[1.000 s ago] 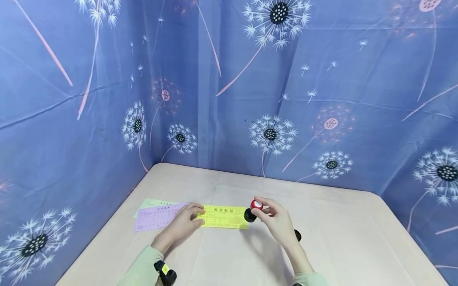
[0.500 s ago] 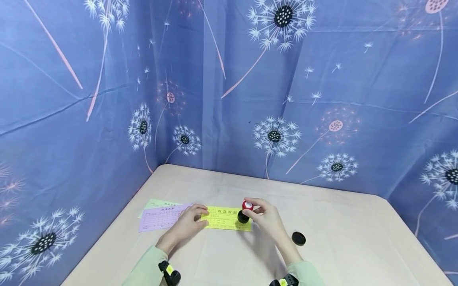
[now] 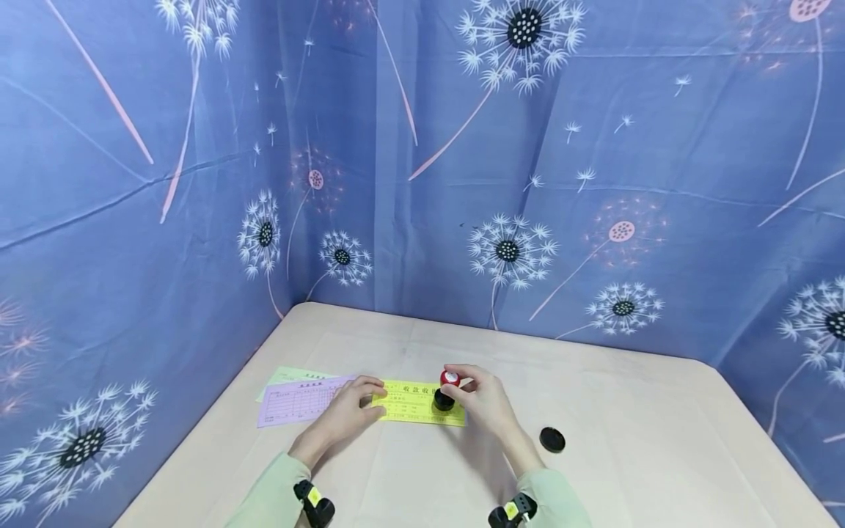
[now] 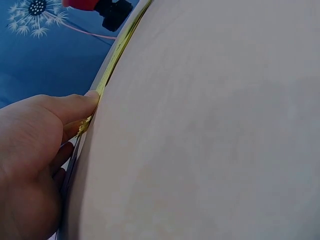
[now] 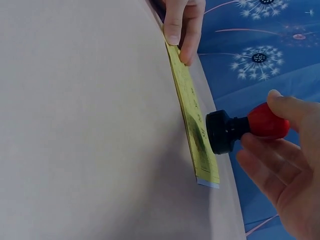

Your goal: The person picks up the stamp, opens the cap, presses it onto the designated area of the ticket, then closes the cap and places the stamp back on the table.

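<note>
In the head view my right hand [image 3: 488, 402] pinches the red knob of a stamp [image 3: 450, 378] between thumb and fingers. Its round black base points down over the right part of a yellow receipt pad [image 3: 408, 403]. From the right wrist side, a gap shows between the stamp's base [image 5: 219, 132] and the pad [image 5: 192, 110], and a shadow falls on the paper. My left hand [image 3: 345, 412] presses on the pad's left end, thumb by the near edge and fingers farther back. The left wrist view has the thumb [image 4: 82, 106] right at the pad's edge.
A purple form [image 3: 290, 403] lies partly under my left hand, overlapping a pale green form [image 3: 285, 375] behind it. A round black cap [image 3: 551, 440] sits on the pale table [image 3: 627, 411] to the right of my right forearm. Blue dandelion-print curtains [image 3: 422, 220] hang around the back and left.
My right hand has carried the stamp leftward from the pad's right edge to above its right part. The black cap behind my right wrist has come into full view. My left hand stays on the pad.
</note>
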Demonstrator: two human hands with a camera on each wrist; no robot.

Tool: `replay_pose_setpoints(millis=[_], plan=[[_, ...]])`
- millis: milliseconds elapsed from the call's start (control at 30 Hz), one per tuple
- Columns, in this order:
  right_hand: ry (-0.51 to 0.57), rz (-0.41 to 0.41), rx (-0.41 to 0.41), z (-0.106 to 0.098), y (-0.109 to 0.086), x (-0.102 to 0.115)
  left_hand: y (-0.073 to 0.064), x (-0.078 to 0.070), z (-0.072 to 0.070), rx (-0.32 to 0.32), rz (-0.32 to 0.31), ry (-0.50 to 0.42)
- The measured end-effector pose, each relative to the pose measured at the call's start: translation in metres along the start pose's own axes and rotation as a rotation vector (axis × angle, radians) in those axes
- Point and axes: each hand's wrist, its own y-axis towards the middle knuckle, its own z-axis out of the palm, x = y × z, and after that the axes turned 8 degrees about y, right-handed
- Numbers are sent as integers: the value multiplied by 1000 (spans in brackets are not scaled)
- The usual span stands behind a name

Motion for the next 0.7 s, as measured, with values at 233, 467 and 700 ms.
replay_pose_setpoints(millis=[233, 467, 700], plan=[[-47, -13, 9, 4, 3, -3, 1, 0, 0, -14, 5, 2], [-122, -18, 14, 7, 3, -9, 1, -1, -1, -13, 13, 12], [-130, -40, 7, 9, 2, -11, -1, -2, -1, -4, -7, 13]])
